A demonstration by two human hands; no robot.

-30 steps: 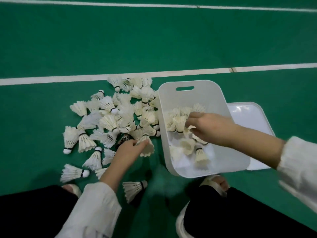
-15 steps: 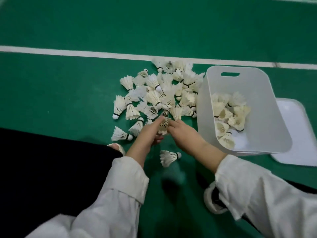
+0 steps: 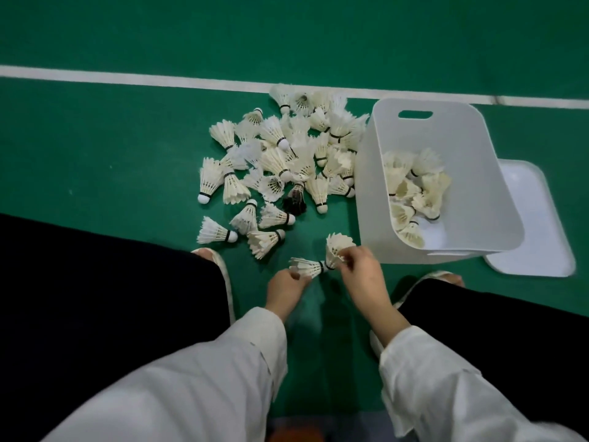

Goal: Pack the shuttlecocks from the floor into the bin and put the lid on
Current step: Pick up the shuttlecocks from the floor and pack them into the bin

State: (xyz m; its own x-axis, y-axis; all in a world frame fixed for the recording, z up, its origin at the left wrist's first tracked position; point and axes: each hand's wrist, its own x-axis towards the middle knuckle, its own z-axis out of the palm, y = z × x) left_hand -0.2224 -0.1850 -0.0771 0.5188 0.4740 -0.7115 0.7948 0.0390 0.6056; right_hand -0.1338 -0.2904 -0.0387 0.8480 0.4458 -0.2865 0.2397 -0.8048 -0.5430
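A pile of white shuttlecocks (image 3: 287,161) lies on the green floor, left of the white bin (image 3: 471,173). Several shuttlecocks (image 3: 414,189) sit inside the bin. The white lid (image 3: 535,237) lies flat on the floor, partly under the bin's right side. My right hand (image 3: 360,275) is shut on an upright shuttlecock (image 3: 338,247), just in front of the bin's near left corner. My left hand (image 3: 285,287) pinches the feather end of another shuttlecock (image 3: 306,267) lying sideways, its cork end touching my right fingers.
A dark-feathered shuttlecock (image 3: 296,200) lies at the pile's near edge. White court lines (image 3: 127,78) cross the floor behind the pile. My knees in black trousers and both sandalled feet (image 3: 216,266) flank my hands. Open green floor stretches left.
My right hand left the bin, came to the floor beside my left, and took a shuttlecock. Both hands have drawn back from the pile toward my feet, each with a shuttlecock.
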